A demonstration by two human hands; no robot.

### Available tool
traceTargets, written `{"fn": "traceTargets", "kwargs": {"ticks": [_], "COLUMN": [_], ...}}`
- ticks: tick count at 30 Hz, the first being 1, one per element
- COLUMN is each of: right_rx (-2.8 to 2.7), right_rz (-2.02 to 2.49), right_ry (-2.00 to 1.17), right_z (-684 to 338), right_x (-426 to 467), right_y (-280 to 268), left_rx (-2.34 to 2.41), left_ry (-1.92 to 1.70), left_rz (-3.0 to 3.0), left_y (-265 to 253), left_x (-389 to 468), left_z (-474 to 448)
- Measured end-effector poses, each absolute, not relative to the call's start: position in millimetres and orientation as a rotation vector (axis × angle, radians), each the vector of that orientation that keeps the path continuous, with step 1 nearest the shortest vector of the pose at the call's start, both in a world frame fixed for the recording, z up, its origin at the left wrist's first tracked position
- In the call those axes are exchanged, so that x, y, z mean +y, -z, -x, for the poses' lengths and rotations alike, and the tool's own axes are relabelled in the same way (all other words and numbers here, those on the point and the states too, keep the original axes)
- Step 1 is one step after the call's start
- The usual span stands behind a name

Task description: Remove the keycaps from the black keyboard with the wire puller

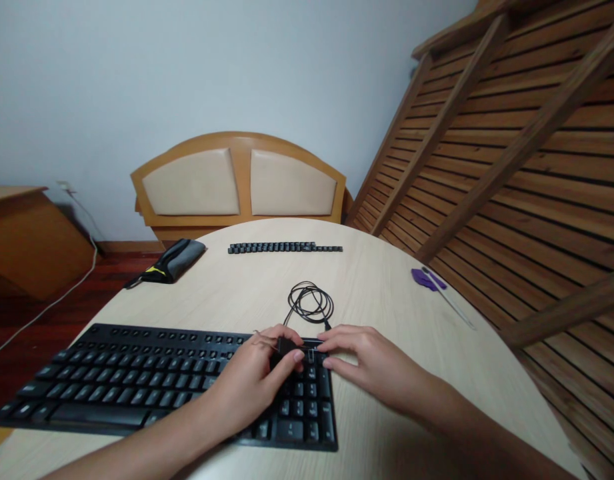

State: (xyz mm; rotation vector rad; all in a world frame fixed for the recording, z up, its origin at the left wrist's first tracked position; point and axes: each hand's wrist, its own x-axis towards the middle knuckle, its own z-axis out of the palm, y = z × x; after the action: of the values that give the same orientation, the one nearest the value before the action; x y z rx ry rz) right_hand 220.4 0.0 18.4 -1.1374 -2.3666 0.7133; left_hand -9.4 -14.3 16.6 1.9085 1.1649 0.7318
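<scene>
A black full-size keyboard (131, 363) lies across the near side of the table. My left hand (259, 360) is over its number pad, thumb and fingers closed on a small black piece with thin wire at its ends, which looks like a keycap puller (287, 345). At the keyboard's upper right corner, my right hand (361, 353) has its thumb and forefinger apart, the fingertips at the edge of the number pad. Between the hands, a thin wire-like outline shows on the top row of the pad. Behind them lies the keyboard's coiled black cable (311, 303).
Loose black keycaps (271, 247) stand in rows at the table's far side. A dark pouch (179, 260) lies at the left edge. Toward the right edge are a purple cloth (427, 279) and a thin white stick (451, 300). A wooden slatted frame (511, 167) leans at right.
</scene>
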Motion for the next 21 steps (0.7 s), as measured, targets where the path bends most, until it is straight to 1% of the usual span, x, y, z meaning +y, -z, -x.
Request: {"fn": "traceTargets", "kwargs": {"ticks": [10, 21], "right_rx": [-2.346, -2.359], "right_rz": [1.069, 1.109], "right_ry": [-0.729, -0.642], "right_z": [-209.1, -205.5], "right_x": [-6.1, -7.5], "right_y": [-14.4, -7.5], "left_rx": [1.201, 1.125], "left_ry": [-0.669, -0.634], "left_rz": [-1.985, -2.102], "left_y": [-18.8, -11.5], "left_x": [-20.2, -18.0], "left_z": [8.7, 9.8]}}
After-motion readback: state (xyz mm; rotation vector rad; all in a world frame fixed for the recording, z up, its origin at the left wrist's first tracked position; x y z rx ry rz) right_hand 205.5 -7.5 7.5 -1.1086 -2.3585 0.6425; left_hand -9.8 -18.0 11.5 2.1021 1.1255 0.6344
